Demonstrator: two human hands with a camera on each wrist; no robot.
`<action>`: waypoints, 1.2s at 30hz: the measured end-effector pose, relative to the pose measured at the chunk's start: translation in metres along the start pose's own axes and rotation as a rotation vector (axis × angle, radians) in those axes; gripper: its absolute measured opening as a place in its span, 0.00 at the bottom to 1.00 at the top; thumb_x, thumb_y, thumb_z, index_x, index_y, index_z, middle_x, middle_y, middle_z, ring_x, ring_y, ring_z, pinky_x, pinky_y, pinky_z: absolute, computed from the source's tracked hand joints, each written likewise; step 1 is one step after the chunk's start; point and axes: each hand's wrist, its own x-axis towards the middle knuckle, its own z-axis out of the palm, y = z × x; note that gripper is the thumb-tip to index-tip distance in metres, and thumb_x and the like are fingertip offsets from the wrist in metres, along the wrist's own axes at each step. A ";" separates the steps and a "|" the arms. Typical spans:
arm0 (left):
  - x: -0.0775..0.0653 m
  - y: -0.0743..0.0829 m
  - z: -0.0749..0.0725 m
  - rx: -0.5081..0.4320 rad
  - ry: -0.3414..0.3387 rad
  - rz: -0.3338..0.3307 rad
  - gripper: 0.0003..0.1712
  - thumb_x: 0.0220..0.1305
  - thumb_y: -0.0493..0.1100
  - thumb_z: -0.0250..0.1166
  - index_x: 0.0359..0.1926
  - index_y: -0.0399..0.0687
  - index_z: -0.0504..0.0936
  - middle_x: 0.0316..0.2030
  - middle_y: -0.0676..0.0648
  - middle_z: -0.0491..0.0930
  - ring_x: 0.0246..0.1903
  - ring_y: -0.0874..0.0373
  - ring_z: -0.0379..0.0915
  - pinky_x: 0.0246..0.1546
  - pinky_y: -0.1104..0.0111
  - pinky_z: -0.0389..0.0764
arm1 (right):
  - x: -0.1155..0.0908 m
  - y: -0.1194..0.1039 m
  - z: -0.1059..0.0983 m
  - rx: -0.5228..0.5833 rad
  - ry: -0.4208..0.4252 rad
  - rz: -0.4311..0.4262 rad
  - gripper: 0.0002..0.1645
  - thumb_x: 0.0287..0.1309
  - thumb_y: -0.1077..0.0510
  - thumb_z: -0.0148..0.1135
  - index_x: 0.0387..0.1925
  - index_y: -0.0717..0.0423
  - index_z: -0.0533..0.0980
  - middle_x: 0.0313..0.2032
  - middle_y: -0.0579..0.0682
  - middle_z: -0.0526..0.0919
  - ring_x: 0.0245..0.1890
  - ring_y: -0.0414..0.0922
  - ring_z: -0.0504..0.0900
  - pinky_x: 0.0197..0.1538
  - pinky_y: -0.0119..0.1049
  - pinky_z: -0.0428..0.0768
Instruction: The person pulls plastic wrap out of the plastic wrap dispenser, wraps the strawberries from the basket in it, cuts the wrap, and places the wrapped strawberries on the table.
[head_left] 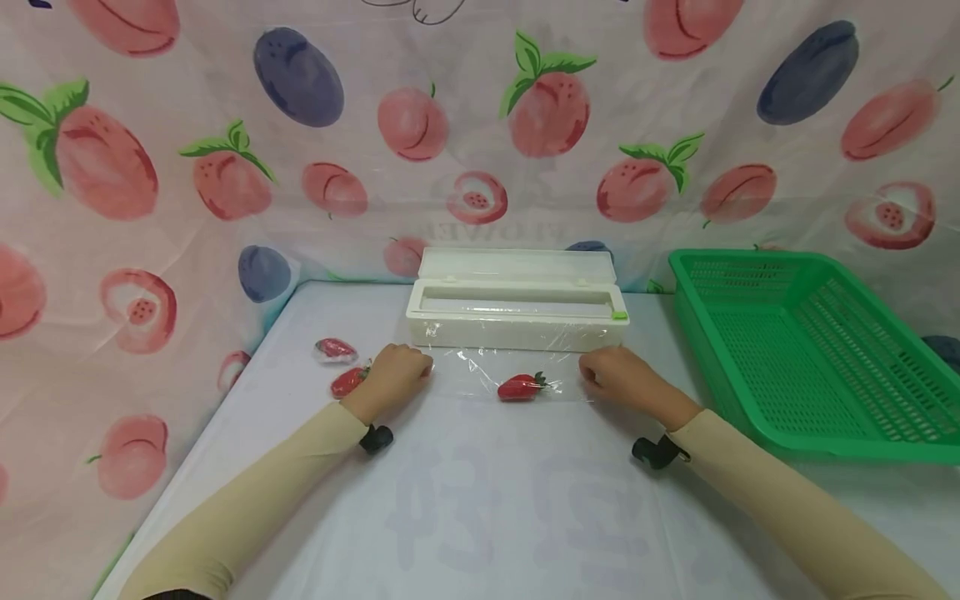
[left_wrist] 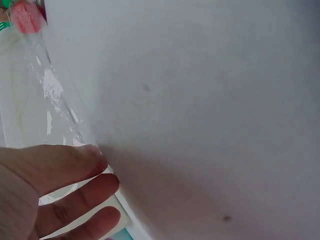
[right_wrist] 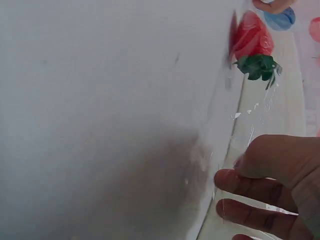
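Clear cling film stretches between both hands in front of a white film dispenser with its lid raised. My left hand pinches the film's left end between thumb and fingers. The right end is pinched by my right hand, thumb against index finger in the right wrist view. A red strawberry with green leaves lies between the hands, nearer the right, and the shiny film overlaps it. Beside the left hand, partly hidden by it, is another strawberry. Behind that lies a film-wrapped strawberry.
On the right stands a large green plastic basket with slotted walls. The white-covered table meets a fruit-printed cloth at the back and left. A small green slider sits on the dispenser's right end.
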 end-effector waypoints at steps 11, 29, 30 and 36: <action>0.010 0.019 -0.016 0.144 -0.036 0.063 0.02 0.54 0.34 0.64 0.30 0.44 0.80 0.28 0.44 0.83 0.30 0.48 0.78 0.33 0.59 0.74 | 0.004 0.002 0.010 -0.078 -0.033 -0.024 0.11 0.47 0.68 0.63 0.17 0.54 0.72 0.18 0.45 0.71 0.20 0.39 0.63 0.25 0.29 0.65; 0.042 0.097 -0.009 0.067 -0.079 0.238 0.24 0.59 0.61 0.60 0.48 0.51 0.80 0.44 0.50 0.79 0.47 0.55 0.73 0.52 0.62 0.71 | 0.030 -0.046 0.004 0.119 -0.052 -0.076 0.25 0.50 0.50 0.69 0.48 0.59 0.78 0.44 0.52 0.82 0.45 0.47 0.78 0.50 0.41 0.78; 0.042 0.097 -0.009 0.046 -0.082 0.237 0.23 0.59 0.60 0.61 0.48 0.52 0.80 0.44 0.50 0.79 0.48 0.55 0.73 0.53 0.62 0.71 | 0.032 -0.047 0.005 0.128 -0.065 -0.083 0.25 0.49 0.50 0.70 0.47 0.59 0.79 0.43 0.51 0.82 0.43 0.46 0.78 0.48 0.40 0.78; 0.041 0.096 -0.009 -0.025 -0.112 0.218 0.20 0.61 0.56 0.61 0.50 0.53 0.80 0.44 0.49 0.79 0.48 0.55 0.73 0.55 0.62 0.71 | 0.037 -0.047 0.013 0.136 -0.071 -0.131 0.19 0.48 0.52 0.70 0.41 0.58 0.80 0.35 0.48 0.81 0.35 0.40 0.75 0.40 0.34 0.75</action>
